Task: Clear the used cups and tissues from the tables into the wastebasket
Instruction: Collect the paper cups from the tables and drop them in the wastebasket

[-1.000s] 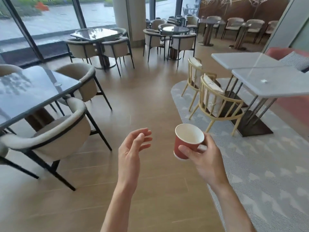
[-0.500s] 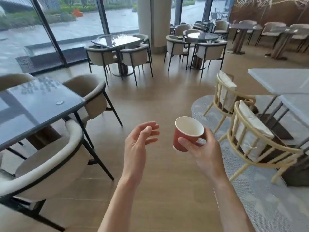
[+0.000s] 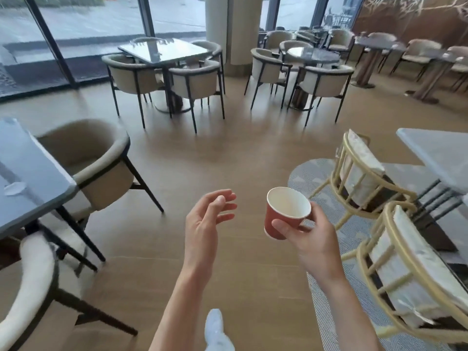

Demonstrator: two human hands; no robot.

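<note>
Both forearms were bare up to the near edge of the view, with no sleeve, watch or ring showing on the left hand (image 3: 205, 224) or the right hand (image 3: 312, 243). Between the arms, low and near, a pale light-blue shoe (image 3: 216, 330) showed, blurred.

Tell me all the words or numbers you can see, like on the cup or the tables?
None can be read.
The red paper cup in the right hand shows a plain side, no print.
The tabletops show only reflections.
The brown wall has a branch pattern, no letters.
</note>
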